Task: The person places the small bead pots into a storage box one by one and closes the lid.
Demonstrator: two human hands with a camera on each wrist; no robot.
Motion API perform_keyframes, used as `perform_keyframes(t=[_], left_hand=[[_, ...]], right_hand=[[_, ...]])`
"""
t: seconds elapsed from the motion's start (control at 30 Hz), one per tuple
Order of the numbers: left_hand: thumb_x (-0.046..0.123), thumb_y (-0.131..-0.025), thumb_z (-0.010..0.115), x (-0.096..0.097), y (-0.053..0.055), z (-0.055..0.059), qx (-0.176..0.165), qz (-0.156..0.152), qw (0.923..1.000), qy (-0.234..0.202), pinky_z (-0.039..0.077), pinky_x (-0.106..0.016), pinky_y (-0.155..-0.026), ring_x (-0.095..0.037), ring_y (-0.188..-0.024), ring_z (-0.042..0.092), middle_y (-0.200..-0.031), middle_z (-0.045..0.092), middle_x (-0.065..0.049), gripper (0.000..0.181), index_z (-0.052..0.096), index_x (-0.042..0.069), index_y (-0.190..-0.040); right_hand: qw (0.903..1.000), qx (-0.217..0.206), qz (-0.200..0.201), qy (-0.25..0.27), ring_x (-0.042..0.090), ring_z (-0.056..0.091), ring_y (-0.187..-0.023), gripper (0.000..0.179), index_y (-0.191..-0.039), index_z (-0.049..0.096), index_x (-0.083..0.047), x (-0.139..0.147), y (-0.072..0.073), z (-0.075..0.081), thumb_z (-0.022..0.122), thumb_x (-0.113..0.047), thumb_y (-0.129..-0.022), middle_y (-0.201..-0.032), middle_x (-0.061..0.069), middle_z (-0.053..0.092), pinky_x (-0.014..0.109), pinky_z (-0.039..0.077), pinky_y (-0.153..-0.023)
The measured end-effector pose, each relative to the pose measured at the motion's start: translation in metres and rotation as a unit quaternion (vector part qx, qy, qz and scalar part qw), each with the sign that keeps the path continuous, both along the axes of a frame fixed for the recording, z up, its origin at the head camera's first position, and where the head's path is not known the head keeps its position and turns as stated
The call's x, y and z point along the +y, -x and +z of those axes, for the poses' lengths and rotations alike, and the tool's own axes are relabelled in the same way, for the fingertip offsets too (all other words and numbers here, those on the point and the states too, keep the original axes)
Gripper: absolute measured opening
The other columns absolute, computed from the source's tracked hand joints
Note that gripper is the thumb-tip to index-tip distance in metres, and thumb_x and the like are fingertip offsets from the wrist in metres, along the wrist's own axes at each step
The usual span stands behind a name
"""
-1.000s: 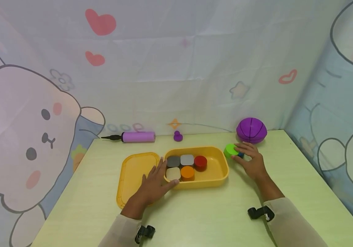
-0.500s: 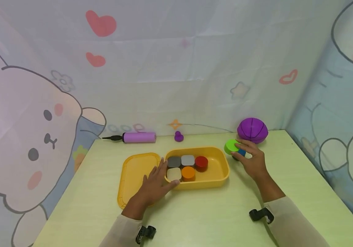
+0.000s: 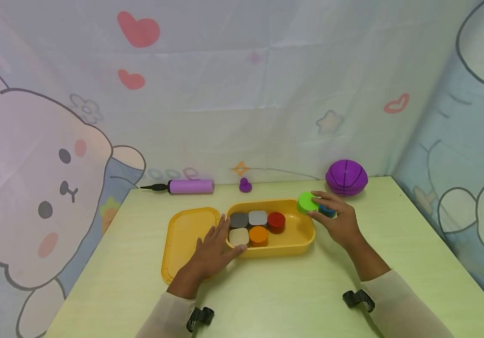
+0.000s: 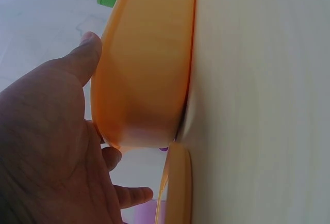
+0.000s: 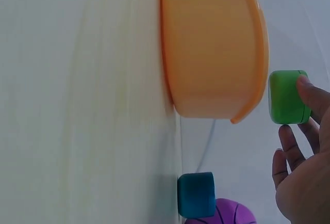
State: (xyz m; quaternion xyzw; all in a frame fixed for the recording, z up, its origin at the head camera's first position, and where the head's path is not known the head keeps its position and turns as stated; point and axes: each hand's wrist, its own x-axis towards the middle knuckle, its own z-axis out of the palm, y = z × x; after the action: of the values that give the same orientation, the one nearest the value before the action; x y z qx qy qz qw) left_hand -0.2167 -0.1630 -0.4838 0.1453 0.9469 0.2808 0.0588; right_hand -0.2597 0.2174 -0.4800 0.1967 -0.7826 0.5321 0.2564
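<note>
My right hand [image 3: 341, 225] pinches a small green tub [image 3: 307, 203] between thumb and fingers, raised over the right end of the yellow box [image 3: 276, 252]. In the right wrist view the green tub [image 5: 287, 97] is level with the box rim. My left hand [image 3: 210, 256] rests at the box's left end, fingers spread, thumb along the front rim. Inside the box, toward the left, sit a dark grey tub [image 3: 238, 219], a light grey tub [image 3: 258, 218], a red tub [image 3: 276, 222], a cream tub [image 3: 239, 237] and an orange tub [image 3: 259, 236].
A blue tub [image 3: 327, 211] stands on the table right of the box, partly behind my right fingers. The yellow lid [image 3: 187, 234] lies left of the box. Along the back are a purple hand pump [image 3: 191, 186], a small purple figure [image 3: 245, 186] and a purple ball [image 3: 346, 177].
My right hand has lifted the green tub from beside the blue one and carried it left to above the box's right end. The left hand stays in place.
</note>
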Motion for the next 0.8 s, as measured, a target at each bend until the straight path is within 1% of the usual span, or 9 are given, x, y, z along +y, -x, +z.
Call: perform_keyframes(t=[0.1, 0.17, 0.33, 0.43, 0.53, 0.63, 0.7, 0.8], left_hand=[[0.077, -0.103, 0.052, -0.001, 0.0, 0.0, 0.0, 0.0, 1.0, 0.002, 0.004, -0.088, -0.125, -0.046, -0.171, 0.014, -0.187, -0.002, 0.001, 0.103, 0.007, 0.023, -0.178], [0.077, -0.104, 0.052, -0.001, 0.0, 0.0, -0.001, 0.0, 1.0, -0.001, 0.004, -0.088, -0.125, -0.046, -0.171, 0.014, -0.187, -0.002, 0.001, 0.102, 0.007, 0.023, -0.178], [0.077, -0.104, 0.052, 0.0, 0.0, 0.0, -0.004, -0.002, 1.0, -0.005, 0.003, -0.087, -0.125, -0.046, -0.171, 0.013, -0.186, -0.003, 0.003, 0.102, 0.006, 0.024, -0.178], [0.077, -0.103, 0.052, 0.0, 0.001, 0.0, -0.003, 0.0, 1.0, -0.004, 0.003, -0.087, -0.126, -0.046, -0.171, 0.014, -0.186, -0.003, 0.004, 0.102, 0.006, 0.025, -0.178], [0.077, -0.103, 0.052, 0.0, 0.001, -0.001, -0.002, 0.0, 1.0, -0.003, 0.004, -0.087, -0.126, -0.046, -0.171, 0.014, -0.186, -0.003, 0.003, 0.102, 0.006, 0.025, -0.178], [0.077, -0.103, 0.052, 0.0, 0.001, -0.002, -0.002, 0.0, 1.0, -0.003, 0.004, -0.087, -0.125, -0.046, -0.171, 0.014, -0.187, -0.002, 0.002, 0.102, 0.006, 0.025, -0.178], [0.077, -0.103, 0.052, 0.0, 0.001, -0.002, -0.002, -0.001, 1.0, -0.003, 0.004, -0.087, -0.125, -0.046, -0.171, 0.014, -0.187, -0.002, 0.002, 0.102, 0.006, 0.025, -0.178], [0.077, -0.104, 0.052, 0.0, 0.001, -0.001, 0.0, -0.003, 1.0, -0.002, 0.005, -0.088, -0.125, -0.046, -0.171, 0.014, -0.187, -0.002, 0.001, 0.102, 0.005, 0.024, -0.178]], right_hand=[[0.9997, -0.015, 0.02, -0.006, -0.008, 0.06, -0.128, 0.043, -0.129, 0.079, 0.002, -0.005, -0.003, 0.0, 0.088, 0.006, -0.087, -0.143, 0.023, 0.071, 0.009, 0.052, -0.1], [0.999, -0.03, 0.033, -0.006, -0.008, 0.06, -0.127, 0.043, -0.129, 0.079, 0.001, -0.009, -0.005, 0.0, 0.088, 0.004, -0.087, -0.144, 0.021, 0.071, 0.01, 0.052, -0.095], [0.9972, -0.048, 0.048, -0.033, -0.007, 0.059, -0.124, 0.039, -0.127, 0.081, -0.003, -0.015, -0.008, 0.001, 0.089, -0.002, -0.089, -0.141, 0.018, 0.074, 0.018, 0.05, -0.09], [0.9953, -0.053, 0.055, -0.059, -0.004, 0.062, -0.116, 0.037, -0.127, 0.082, -0.005, -0.018, -0.009, 0.0, 0.088, -0.004, -0.09, -0.14, 0.016, 0.076, 0.027, 0.052, -0.087], [0.9934, -0.06, 0.065, -0.074, 0.002, 0.065, -0.111, 0.036, -0.126, 0.082, -0.007, -0.021, -0.01, 0.0, 0.088, -0.006, -0.091, -0.139, 0.016, 0.076, 0.034, 0.054, -0.086], [0.9914, -0.077, 0.072, -0.078, 0.004, 0.066, -0.113, 0.035, -0.126, 0.082, -0.007, -0.023, -0.011, -0.001, 0.088, -0.008, -0.091, -0.139, 0.015, 0.076, 0.038, 0.054, -0.09], [0.9896, -0.095, 0.077, -0.075, 0.006, 0.067, -0.112, 0.035, -0.126, 0.083, -0.008, -0.025, -0.011, -0.001, 0.089, -0.009, -0.092, -0.14, 0.013, 0.076, 0.042, 0.054, -0.098], [0.9869, -0.119, 0.08, -0.075, 0.011, 0.069, -0.109, 0.035, -0.125, 0.083, -0.009, -0.029, -0.012, -0.001, 0.089, -0.01, -0.091, -0.14, 0.012, 0.076, 0.053, 0.052, -0.111]])
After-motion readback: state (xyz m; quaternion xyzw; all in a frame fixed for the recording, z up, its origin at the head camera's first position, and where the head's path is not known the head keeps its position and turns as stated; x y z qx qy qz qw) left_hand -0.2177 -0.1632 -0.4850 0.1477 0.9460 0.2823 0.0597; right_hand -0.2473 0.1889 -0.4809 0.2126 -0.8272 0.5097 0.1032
